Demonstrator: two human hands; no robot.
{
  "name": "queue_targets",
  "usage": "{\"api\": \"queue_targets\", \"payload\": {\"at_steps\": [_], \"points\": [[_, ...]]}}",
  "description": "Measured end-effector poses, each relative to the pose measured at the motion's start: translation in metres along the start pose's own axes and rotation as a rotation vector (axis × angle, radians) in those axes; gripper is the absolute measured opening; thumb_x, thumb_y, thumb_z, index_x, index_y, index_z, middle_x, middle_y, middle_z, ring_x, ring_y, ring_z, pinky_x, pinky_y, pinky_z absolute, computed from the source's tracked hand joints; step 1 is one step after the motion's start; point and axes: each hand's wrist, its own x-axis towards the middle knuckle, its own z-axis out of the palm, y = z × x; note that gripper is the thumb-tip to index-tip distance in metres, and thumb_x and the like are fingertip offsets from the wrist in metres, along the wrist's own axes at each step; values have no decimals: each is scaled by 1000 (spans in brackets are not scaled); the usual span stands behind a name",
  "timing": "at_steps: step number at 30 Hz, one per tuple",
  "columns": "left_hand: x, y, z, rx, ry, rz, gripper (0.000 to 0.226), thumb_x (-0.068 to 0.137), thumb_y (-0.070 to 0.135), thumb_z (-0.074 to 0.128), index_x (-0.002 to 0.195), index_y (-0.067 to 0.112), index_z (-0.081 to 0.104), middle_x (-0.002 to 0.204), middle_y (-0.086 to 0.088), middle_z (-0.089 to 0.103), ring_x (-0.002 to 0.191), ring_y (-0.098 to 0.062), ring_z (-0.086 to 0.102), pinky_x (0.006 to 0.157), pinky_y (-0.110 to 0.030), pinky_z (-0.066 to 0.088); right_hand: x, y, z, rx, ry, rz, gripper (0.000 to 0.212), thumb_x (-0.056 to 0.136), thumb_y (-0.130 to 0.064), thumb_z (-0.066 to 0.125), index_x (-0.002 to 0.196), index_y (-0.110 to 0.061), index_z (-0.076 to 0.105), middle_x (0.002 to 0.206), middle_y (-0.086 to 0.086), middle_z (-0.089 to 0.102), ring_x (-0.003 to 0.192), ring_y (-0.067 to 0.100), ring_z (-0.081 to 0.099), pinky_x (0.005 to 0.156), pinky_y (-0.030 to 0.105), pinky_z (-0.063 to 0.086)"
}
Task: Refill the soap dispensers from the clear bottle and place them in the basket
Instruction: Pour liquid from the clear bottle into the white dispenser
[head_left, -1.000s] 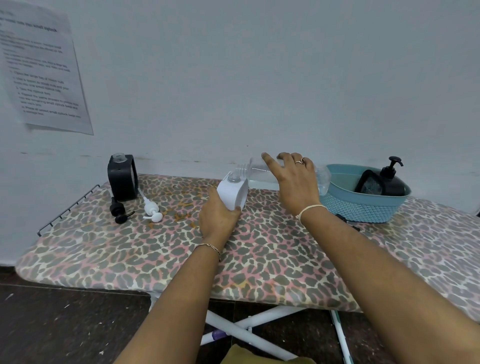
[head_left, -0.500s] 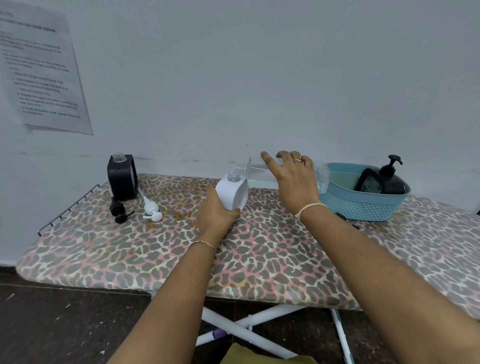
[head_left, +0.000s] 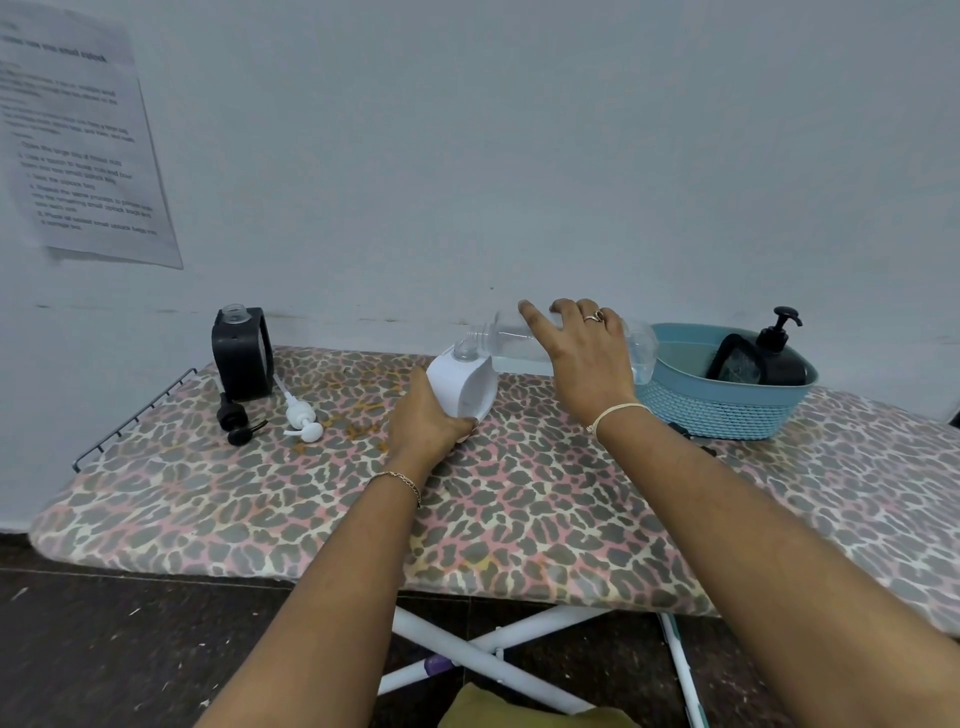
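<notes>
My left hand (head_left: 426, 423) grips a white soap dispenser (head_left: 465, 384), tilted, with its pump off and its clear neck open. My right hand (head_left: 587, 358) holds the clear bottle (head_left: 506, 338) almost horizontal, its mouth right at the dispenser's neck. A teal basket (head_left: 722, 405) at the right holds a black pump dispenser (head_left: 779, 358). A black dispenser body (head_left: 241, 353) without its pump stands at the back left. In front of it lie a black pump head (head_left: 236, 421) and a white pump head (head_left: 301, 418).
Everything rests on a leopard-print ironing board (head_left: 519, 509) against a pale wall. A wire rack (head_left: 130, 415) sticks out at its left end. A small dark object (head_left: 691, 436) lies just in front of the basket. A printed sheet (head_left: 78, 140) hangs on the wall.
Both hands hold almost the same pose; the white dispenser and the bottle's mouth have shifted only slightly left.
</notes>
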Motion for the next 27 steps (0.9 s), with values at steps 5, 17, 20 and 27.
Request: {"api": "queue_targets", "payload": {"at_steps": [5, 17, 20, 27], "points": [[0, 0, -2, 1, -14, 7, 78, 64, 24, 86, 122, 16, 35, 120, -7, 56, 104, -30, 56, 76, -43, 52, -1, -1, 1, 6, 1, 7, 86, 72, 8, 59, 146, -23, 31, 128, 15, 50, 111, 32, 48, 98, 44, 34], [0, 0, -5, 57, -65, 30, 77, 64, 17, 84, 120, 14, 30, 115, -8, 54, 98, -30, 57, 76, -46, 54, 0, -1, -1, -7, -8, -3, 86, 73, 7, 60, 147, -23, 29, 129, 14, 49, 111, 32, 47, 98, 44, 34], [0, -1, -5, 57, -78, 33, 79, 65, 17, 83, 121, 14, 28, 115, -7, 54, 98, -29, 57, 74, -44, 54, 0, -1, -1, -14, -14, -5, 86, 73, 6, 60, 147, -24, 27, 130, 14, 48, 112, 32, 46, 99, 44, 34], [0, -3, -5, 57, -76, 35, 77, 67, 19, 83, 121, 14, 29, 117, -7, 54, 99, -30, 56, 73, -41, 51, -1, -1, -1, -4, -12, -7, 86, 73, 7, 60, 147, -23, 28, 130, 15, 49, 112, 33, 47, 98, 45, 34]]}}
